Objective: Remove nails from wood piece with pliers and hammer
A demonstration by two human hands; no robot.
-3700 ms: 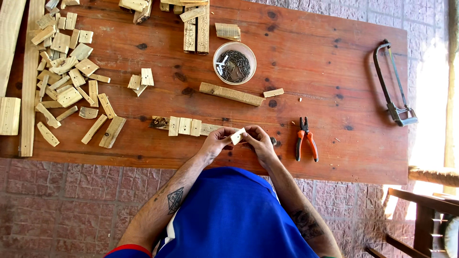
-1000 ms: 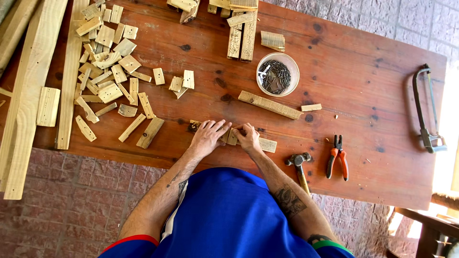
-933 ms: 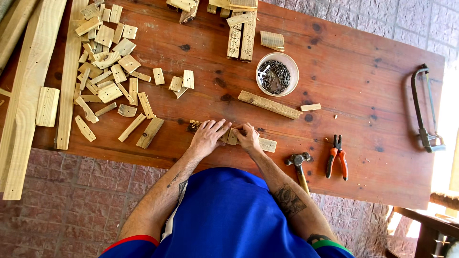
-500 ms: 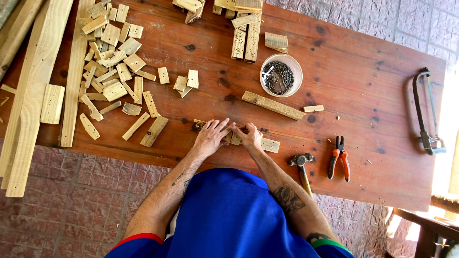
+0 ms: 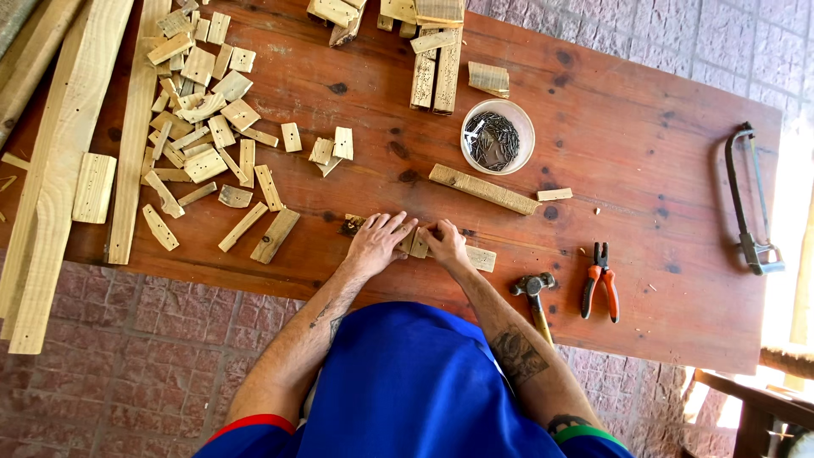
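Observation:
My left hand point(image 5: 379, 242) lies flat, fingers spread, on a short row of small pale wood blocks point(image 5: 477, 257) near the front edge of the reddish wooden table point(image 5: 644, 136). My right hand point(image 5: 444, 242) presses on the same row just to the right, fingertips meeting the left hand's. Most of the row is hidden under my hands; one block end sticks out to the right. A hammer point(image 5: 534, 293) lies right of my right forearm, red-handled pliers point(image 5: 599, 280) beyond it.
A white bowl of nails point(image 5: 497, 137) stands mid-table, a wood strip point(image 5: 483, 188) below it. Several wood offcuts point(image 5: 208, 144) are scattered at left beside long planks point(image 5: 59, 161). A hacksaw point(image 5: 748, 203) lies at far right. Stacked wood pieces point(image 5: 432, 59) sit at the back.
Earlier both hands held a small block above the table's edge; now they rest pressed on the row of blocks. The view shifted, and the hammer came into sight.

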